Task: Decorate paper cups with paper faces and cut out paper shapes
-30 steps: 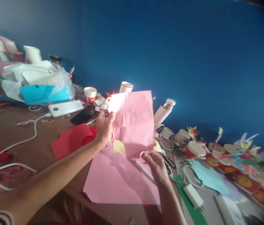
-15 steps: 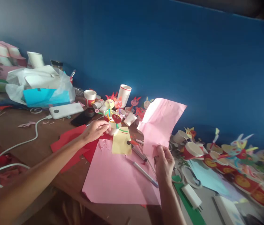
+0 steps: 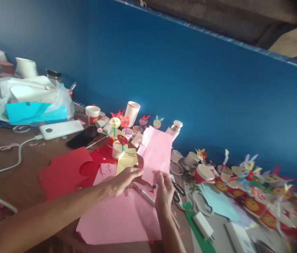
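My right hand point(image 3: 164, 193) pinches the lower edge of a loose sheet of pink paper point(image 3: 156, 151), which stands up and bends in front of several paper-cup craft figures point(image 3: 119, 149). My left hand point(image 3: 123, 181) comes in from the left, its fingertips at the sheet's lower left edge. I cannot tell whether they grip it. Below both hands lies a large pink paper sheet point(image 3: 116, 221), with a white marker point(image 3: 147, 197) on it. A yellow paper piece point(image 3: 126, 162) sits just above my left hand.
Red paper point(image 3: 64, 172) lies left of the hands, and black scissors point(image 3: 178, 191) lie to their right. Further right stands a crowded row of red paper-cup crafts point(image 3: 251, 200). A white power bank point(image 3: 61, 129), a phone point(image 3: 82, 137) and a plastic bag point(image 3: 27, 100) lie at the back left, against a blue wall point(image 3: 190, 80).
My left hand has moved right from the cup figure to the loose pink sheet. The sheet has dropped lower and shifted left. The view has swung, tilting the scene.
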Demonstrator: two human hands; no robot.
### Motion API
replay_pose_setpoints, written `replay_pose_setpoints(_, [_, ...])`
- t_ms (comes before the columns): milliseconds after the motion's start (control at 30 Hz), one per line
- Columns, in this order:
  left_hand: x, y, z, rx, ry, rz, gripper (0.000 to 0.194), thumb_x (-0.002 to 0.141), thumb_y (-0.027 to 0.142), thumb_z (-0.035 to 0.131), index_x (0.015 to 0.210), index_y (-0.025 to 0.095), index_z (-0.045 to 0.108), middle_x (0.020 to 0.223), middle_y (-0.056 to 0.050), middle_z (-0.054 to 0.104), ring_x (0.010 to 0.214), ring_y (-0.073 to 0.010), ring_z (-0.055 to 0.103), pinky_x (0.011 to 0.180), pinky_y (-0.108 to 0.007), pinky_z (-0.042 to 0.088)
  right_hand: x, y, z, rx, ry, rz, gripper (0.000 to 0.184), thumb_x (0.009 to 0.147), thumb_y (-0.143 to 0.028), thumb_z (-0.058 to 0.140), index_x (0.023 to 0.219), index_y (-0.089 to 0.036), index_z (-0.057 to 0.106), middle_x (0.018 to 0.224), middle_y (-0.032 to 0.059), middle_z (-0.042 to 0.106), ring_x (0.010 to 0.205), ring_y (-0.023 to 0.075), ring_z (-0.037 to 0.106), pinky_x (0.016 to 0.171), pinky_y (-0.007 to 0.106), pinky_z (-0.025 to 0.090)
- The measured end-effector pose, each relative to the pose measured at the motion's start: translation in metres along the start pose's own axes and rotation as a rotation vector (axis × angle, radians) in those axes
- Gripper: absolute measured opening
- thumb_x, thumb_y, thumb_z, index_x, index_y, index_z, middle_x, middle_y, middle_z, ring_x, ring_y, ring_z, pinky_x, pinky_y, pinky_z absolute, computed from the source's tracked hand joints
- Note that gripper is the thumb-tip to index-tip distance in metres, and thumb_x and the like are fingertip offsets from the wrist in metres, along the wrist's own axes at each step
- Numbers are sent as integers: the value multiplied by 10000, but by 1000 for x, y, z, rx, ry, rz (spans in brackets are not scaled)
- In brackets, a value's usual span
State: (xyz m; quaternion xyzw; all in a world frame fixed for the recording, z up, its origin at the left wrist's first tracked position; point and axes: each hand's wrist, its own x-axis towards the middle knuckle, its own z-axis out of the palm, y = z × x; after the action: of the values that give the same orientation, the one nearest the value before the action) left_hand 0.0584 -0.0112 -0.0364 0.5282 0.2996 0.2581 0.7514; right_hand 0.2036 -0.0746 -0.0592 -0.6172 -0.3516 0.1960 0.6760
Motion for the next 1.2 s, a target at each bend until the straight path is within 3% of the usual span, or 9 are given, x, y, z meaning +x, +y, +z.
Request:
replay_pose_setpoints(167, [17, -12, -2, -120, 41, -27, 368, 680, 485, 670, 701, 139, 548, 553, 15, 556, 471, -146, 585, 465, -244, 452, -3, 6, 7, -54, -77, 28, 343, 797, -471, 571, 798, -142, 670, 555, -31, 554, 489, 107, 443, 483, 219, 366])
replay_pose_setpoints(367, [24, -29, -5, -86, 11, -90, 336, 668, 410, 697, 759, 95, 624, 601, -42, 623, 510, -126, 573, 492, -225, 430, -1, 13, 6, -47, -108, 79, 317, 800, -457, 572, 803, -149, 648, 633, -9, 596, 532, 106, 472, 518, 218, 383])
replay_pose_setpoints(633, [23, -20, -3, -138, 121, -34, 340, 654, 412, 703, 761, 93, 654, 684, -62, 639, 598, -142, 568, 474, -222, 421, 4, -4, 1, 255, -57, 247, 274, 721, -405, 683, 658, -180, 541, 640, -45, 579, 618, 101, 507, 608, 214, 397])
replay_pose_setpoints(767, [24, -15, -2, -182, 145, -9, 336, 667, 405, 696, 793, 99, 643, 739, -67, 650, 586, -128, 562, 448, -202, 396, 0, -8, 5, 171, -108, 239, 230, 719, -378, 682, 667, -171, 598, 627, -49, 554, 604, 97, 463, 598, 222, 372])
replay_pose_setpoints(933, [26, -16, -2, -206, 167, 3, 349, 651, 415, 722, 771, 105, 616, 666, -27, 609, 563, -112, 542, 482, -205, 404, -8, -8, 11, 97, -179, 236, 244, 735, -380, 669, 634, -167, 606, 591, -49, 546, 595, 102, 447, 598, 233, 367])
replay_pose_setpoints(1200, [23, -14, 2, -220, 122, 16, 355, 658, 421, 716, 748, 91, 619, 641, -28, 591, 543, -104, 520, 475, -202, 395, -7, 3, 13, -13, -125, 222, 251, 715, -393, 663, 642, -155, 625, 620, -16, 599, 617, 128, 511, 557, 228, 374])
